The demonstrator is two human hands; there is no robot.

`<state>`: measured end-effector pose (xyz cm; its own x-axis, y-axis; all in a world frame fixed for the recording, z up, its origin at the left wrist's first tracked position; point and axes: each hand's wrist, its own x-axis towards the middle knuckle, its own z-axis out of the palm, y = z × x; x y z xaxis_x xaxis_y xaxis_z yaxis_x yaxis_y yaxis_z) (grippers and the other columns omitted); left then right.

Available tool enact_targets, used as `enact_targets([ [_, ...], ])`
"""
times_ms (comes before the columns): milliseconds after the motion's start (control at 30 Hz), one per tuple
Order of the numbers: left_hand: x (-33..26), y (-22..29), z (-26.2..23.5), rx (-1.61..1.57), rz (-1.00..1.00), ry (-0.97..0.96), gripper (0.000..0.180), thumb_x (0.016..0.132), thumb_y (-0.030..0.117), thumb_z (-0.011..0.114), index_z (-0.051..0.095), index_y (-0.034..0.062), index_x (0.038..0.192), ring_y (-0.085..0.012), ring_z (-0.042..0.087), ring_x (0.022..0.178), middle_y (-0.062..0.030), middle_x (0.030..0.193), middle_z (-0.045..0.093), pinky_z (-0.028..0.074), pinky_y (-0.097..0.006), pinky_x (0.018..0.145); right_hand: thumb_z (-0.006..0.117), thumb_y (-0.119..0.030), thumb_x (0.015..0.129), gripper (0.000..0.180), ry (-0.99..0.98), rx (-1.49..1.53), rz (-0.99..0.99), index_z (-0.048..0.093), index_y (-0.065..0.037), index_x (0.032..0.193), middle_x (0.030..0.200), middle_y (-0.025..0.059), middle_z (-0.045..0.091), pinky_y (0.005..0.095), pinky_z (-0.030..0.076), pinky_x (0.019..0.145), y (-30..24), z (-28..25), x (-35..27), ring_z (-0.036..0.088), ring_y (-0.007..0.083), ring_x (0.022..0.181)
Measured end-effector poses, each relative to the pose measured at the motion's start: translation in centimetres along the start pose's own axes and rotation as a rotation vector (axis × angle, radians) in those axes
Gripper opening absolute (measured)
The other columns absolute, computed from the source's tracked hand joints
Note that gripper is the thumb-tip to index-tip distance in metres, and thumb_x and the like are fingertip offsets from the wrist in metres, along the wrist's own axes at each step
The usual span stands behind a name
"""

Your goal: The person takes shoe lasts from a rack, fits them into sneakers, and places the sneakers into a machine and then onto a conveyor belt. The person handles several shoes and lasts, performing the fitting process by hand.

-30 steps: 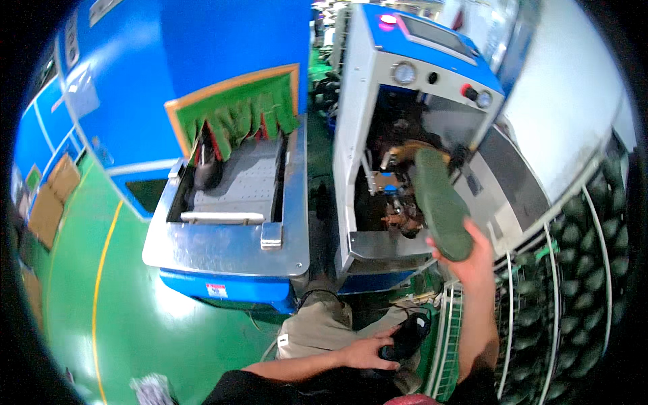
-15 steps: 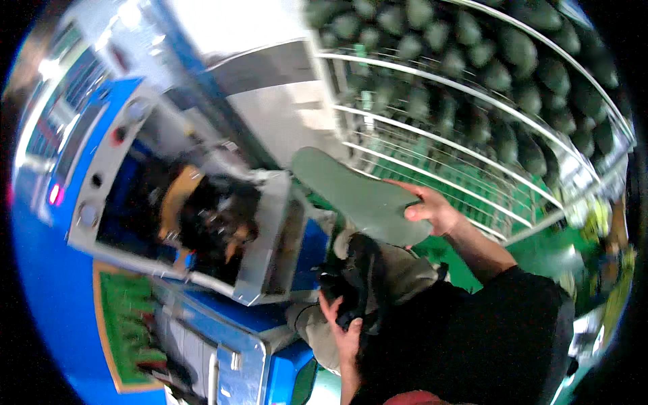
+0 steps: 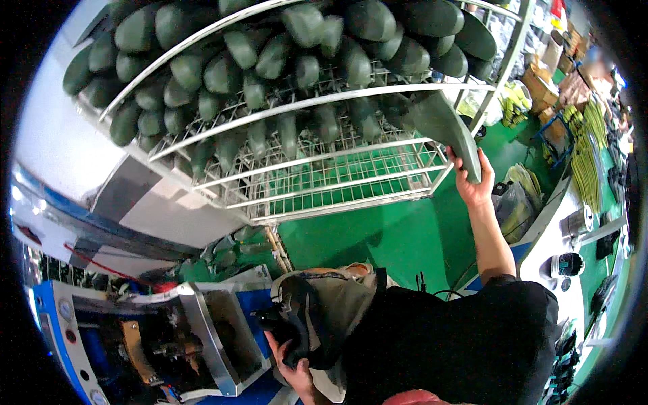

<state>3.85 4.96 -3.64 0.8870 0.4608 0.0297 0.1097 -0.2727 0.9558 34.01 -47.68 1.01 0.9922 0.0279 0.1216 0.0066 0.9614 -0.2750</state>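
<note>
At the wire rack (image 3: 351, 182), head view only: right hand (image 3: 474, 181) is raised to the rack's right end, fingers wrapped around the lower end of a dark green shoe sole (image 3: 445, 128), thumb on its near face. Sole is tilted, upper end already in among the top tiers, lower end clear of the wire and carried by the hand, so my read is it's not seated yet. Upper tiers are packed with matching green soles (image 3: 270, 54), lying in rows across the wires; the lowest shelf shows bare mesh with green floor (image 3: 378, 236) visible through it, so there's room left. Left hand (image 3: 291, 358) is low, near the lap, closed around a black shoe upper (image 3: 297, 324); fingers are curled under it, grip looks firm but the far side is hidden. That piece sits just beside the open front of the blue and grey machine (image 3: 169, 331) at lower left, apart from it, not inside. Judgement on progress: one sole is at the rack and nearly placed, release is what's left for it; the black piece is in hand and unprocessed as far as I can tell. White bench (image 3: 574, 202) with clutter runs along the right edge, well apart from both hands.
</note>
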Motion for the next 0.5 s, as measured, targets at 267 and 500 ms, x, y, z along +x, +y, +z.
enact_targets([
  [267, 2.0, 3.5, 1.5, 0.145, 0.111, -0.204, 0.059, 0.09, 0.035, 0.07, 0.055, -0.0038, 0.133, -0.0399, 0.047, 0.135, -0.0235, 0.157, 0.038, 0.043, -0.043, 0.107, 0.058, -0.034, 0.1, 0.052, 0.01, 0.289, -0.059, 0.049, 0.004, 0.133, 0.109, 0.0317, 0.055, 0.032, 0.064, 0.059, -9.5, -9.9, 14.1, 0.067, 0.0305, 0.075],
  [500, -0.3, 2.8, 3.7, 0.178, 0.115, 0.008, 0.064, 0.089, 0.032, 0.07, 0.052, -0.0046, 0.138, -0.0389, 0.044, 0.135, -0.0228, 0.156, 0.038, 0.034, -0.044, 0.112, 0.044, -0.031, 0.103, 0.036, 0.54, -0.047, -0.423, 0.064, -0.01, 0.123, 0.11, 0.0064, 0.069, 0.0299, 0.061, 0.061, -9.8, -9.4, 19.9, 0.067, 0.0227, 0.083],
])
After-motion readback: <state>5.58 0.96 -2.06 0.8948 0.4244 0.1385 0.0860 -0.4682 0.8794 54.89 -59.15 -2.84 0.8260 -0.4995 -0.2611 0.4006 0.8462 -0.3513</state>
